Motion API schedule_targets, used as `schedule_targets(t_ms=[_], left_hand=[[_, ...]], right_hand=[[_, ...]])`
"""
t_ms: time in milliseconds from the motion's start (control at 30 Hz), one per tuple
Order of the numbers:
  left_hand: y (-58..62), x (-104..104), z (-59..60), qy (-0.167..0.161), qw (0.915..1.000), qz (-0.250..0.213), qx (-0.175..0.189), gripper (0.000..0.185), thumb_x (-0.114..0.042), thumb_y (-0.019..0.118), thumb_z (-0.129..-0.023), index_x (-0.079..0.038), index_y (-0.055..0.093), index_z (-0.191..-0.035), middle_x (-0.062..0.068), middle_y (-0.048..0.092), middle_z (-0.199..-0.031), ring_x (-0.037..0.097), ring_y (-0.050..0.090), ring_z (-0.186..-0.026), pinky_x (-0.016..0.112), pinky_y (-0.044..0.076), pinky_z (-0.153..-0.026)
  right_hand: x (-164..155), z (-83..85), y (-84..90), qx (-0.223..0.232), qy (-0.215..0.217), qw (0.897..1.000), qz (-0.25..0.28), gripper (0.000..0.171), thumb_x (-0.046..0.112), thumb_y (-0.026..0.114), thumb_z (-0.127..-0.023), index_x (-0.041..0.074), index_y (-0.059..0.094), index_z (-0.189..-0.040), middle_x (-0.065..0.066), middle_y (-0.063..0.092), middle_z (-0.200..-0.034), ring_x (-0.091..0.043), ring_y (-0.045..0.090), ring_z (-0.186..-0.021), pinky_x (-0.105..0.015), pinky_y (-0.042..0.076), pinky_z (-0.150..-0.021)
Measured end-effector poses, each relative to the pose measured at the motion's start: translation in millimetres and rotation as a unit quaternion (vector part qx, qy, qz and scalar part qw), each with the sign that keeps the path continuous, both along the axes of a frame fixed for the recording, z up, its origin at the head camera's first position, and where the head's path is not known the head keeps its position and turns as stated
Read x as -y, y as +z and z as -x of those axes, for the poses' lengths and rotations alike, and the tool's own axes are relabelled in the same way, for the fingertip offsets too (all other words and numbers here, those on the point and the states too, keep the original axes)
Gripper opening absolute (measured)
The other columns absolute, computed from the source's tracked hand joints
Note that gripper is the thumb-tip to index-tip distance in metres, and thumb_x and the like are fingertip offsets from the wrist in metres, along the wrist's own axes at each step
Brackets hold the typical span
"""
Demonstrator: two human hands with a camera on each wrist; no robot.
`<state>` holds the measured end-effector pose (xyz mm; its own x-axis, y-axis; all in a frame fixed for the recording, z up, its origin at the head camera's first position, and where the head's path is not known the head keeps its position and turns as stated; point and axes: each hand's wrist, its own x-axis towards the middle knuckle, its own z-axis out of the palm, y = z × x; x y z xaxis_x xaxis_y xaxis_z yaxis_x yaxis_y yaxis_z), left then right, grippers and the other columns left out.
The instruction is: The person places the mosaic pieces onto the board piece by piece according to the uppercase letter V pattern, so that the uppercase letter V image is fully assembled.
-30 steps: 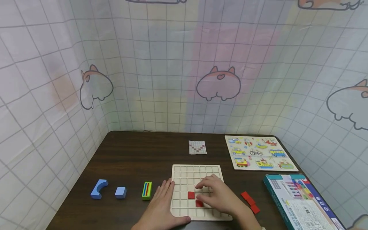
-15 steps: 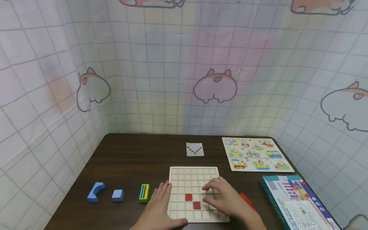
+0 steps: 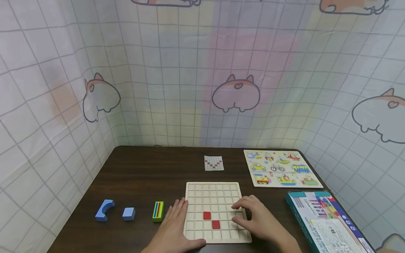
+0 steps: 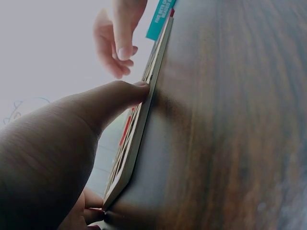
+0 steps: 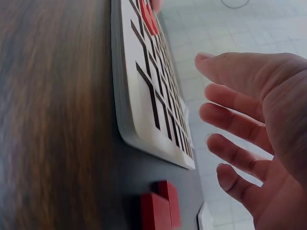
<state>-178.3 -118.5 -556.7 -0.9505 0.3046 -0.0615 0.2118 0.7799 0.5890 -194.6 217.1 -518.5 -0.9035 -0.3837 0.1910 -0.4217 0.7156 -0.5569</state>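
A pale wooden grid board (image 3: 212, 196) lies flat before me. Two red square tiles (image 3: 207, 215) sit in its cells, placed diagonally. Along the board's left edge rests my left hand (image 3: 174, 226), fingers straight and thumb on the near rim; the left wrist view shows that thumb (image 4: 122, 93) pressing the rim. My right hand (image 3: 261, 218) hovers over the board's right side, fingers loosely bent and apart, holding nothing. In the right wrist view, loose red tiles (image 5: 160, 211) lie on the table beside the board; the right hand and forearm hide them in the head view.
A small printed grid card (image 3: 213, 163) lies behind the board. At the right are a vehicle picture board (image 3: 284, 168) and a teal-edged box (image 3: 329, 221). To the left stand a green block (image 3: 158, 211), a blue cube (image 3: 128, 214) and a blue arch (image 3: 103, 211).
My right hand has drawn away to the right from the lower red tile, leaving it in its cell. The left hand stays at the board's edge. The head view shifts slightly.
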Motion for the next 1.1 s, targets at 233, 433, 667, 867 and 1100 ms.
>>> schedule_targets(t_ms=[233, 433, 667, 867, 1100], left_hand=[[-0.6, 0.7, 0.5, -0.006, 1.0000, -0.004, -0.002, 0.146, -0.092, 0.077, -0.069, -0.006, 0.027, -0.176, 0.016, 0.023, -0.186, 0.047, 0.023, -0.171, 0.072, 0.019, -0.137], [0.6, 0.6, 1.2, -0.005, 1.0000, 0.000, 0.003, 0.145, -0.092, 0.077, -0.070, -0.008, 0.026, -0.177, 0.014, 0.022, -0.186, 0.046, 0.022, -0.171, 0.072, 0.020, -0.137], [1.7, -0.6, 1.4, -0.001, 1.0000, 0.004, 0.000, 0.146, -0.093, 0.077, -0.069, -0.007, 0.027, -0.176, 0.015, 0.024, -0.186, 0.045, 0.022, -0.171, 0.072, 0.019, -0.137], [2.7, -0.6, -0.2, 0.008, 0.9999, 0.009, 0.000, 0.148, -0.094, 0.077, -0.068, -0.008, 0.027, -0.177, 0.013, 0.024, -0.186, 0.044, 0.022, -0.172, 0.072, 0.020, -0.137], [2.1, -1.3, -1.8, 0.007, 0.9999, 0.010, 0.005, 0.147, -0.093, 0.077, -0.068, -0.008, 0.027, -0.177, 0.013, 0.025, -0.186, 0.044, 0.023, -0.172, 0.072, 0.021, -0.137]], right_hand=[[-14.8, -2.1, 1.7, -0.005, -0.012, 1.000, -0.013, 0.027, 0.041, 0.090, -0.096, 0.034, 0.079, -0.119, 0.024, 0.070, -0.123, -0.006, 0.058, -0.112, -0.035, 0.061, -0.099], [-29.6, -4.0, 0.2, -0.006, -0.013, 1.000, -0.018, 0.029, 0.041, 0.091, -0.094, 0.033, 0.080, -0.120, 0.025, 0.070, -0.121, -0.004, 0.057, -0.109, -0.032, 0.060, -0.096], [-45.7, -10.9, -2.5, -0.008, -0.011, 1.000, -0.020, 0.032, 0.043, 0.092, -0.092, 0.033, 0.079, -0.119, 0.024, 0.070, -0.120, -0.004, 0.054, -0.108, -0.029, 0.056, -0.091], [-54.0, -16.1, -5.1, -0.015, -0.003, 0.999, -0.028, 0.033, 0.046, 0.091, -0.092, 0.033, 0.078, -0.120, 0.023, 0.069, -0.122, -0.001, 0.052, -0.108, -0.029, 0.056, -0.092], [-63.3, -21.4, -4.8, 0.002, 0.002, 0.999, -0.041, 0.033, 0.051, 0.090, -0.093, 0.035, 0.078, -0.119, 0.021, 0.069, -0.124, -0.003, 0.051, -0.109, -0.028, 0.055, -0.092]])
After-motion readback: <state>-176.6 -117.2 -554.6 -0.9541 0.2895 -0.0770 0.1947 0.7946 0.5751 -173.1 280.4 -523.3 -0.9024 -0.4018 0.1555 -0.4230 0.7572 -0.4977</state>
